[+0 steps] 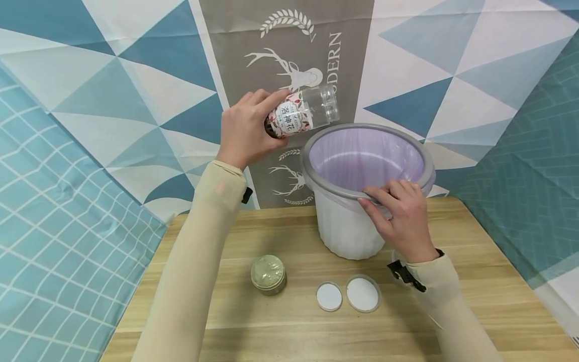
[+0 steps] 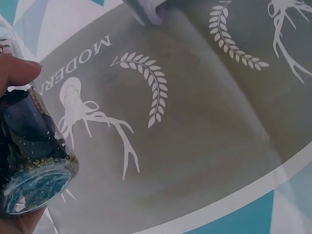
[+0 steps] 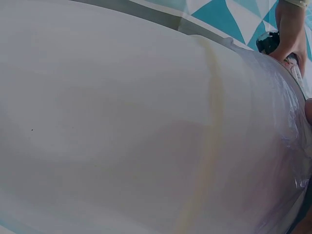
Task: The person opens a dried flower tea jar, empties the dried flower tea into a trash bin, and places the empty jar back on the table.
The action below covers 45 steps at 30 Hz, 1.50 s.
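My left hand grips a clear jar with a flowered label, tipped so its mouth points right, beside and above the bin's rim. Dark dried pieces and small crumbs lie toward the base of this jar in the left wrist view. A white bin stands upright, lined with a pale purple bag. With my right hand, I hold the near right of its grey rim. In the right wrist view the bin wall fills most of the picture.
On the wooden table, a round container with a shiny greenish-gold top stands left of the bin. Two round white lids, a smaller lid and a larger lid, lie in front of it. Patterned cloth hangs behind.
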Each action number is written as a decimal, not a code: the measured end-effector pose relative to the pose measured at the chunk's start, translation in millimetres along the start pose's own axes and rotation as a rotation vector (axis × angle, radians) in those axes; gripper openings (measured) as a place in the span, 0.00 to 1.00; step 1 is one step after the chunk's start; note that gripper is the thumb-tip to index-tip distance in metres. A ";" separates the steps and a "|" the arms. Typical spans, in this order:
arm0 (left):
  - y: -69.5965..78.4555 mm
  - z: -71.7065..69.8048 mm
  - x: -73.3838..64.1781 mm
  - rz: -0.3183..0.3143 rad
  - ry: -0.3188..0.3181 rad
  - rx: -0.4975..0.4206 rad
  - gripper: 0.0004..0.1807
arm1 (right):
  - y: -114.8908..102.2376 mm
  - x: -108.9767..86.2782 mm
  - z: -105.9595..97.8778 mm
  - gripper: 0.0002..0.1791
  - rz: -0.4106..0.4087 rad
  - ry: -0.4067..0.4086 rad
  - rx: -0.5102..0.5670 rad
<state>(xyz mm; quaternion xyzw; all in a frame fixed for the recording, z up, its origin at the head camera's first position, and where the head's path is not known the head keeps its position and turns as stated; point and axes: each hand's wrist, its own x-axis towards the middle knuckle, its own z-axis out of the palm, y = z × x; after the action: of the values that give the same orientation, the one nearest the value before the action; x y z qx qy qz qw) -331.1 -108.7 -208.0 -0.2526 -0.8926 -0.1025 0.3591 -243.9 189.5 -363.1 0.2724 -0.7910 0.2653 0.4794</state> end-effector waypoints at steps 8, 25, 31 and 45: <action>6.7 -4.3 13.8 0.068 -0.034 0.062 0.42 | 0.1 -0.9 -1.3 0.27 0.010 -0.012 -0.005; 14.0 0.5 22.2 0.219 0.006 0.143 0.38 | -0.6 -0.3 -0.9 0.27 0.010 -0.015 -0.006; 17.6 -0.6 24.7 0.271 0.022 0.188 0.36 | -0.6 -1.2 -0.2 0.28 0.020 -0.017 -0.002; 18.7 -2.0 28.3 0.360 0.100 0.259 0.32 | 1.7 -4.1 4.5 0.29 0.018 -0.028 -0.029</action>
<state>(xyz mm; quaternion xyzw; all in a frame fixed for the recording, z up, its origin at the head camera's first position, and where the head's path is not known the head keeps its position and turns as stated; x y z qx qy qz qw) -337.5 -82.8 -186.9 -0.3543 -0.8199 0.0664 0.4447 -246.2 188.3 -368.8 0.2619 -0.8038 0.2542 0.4697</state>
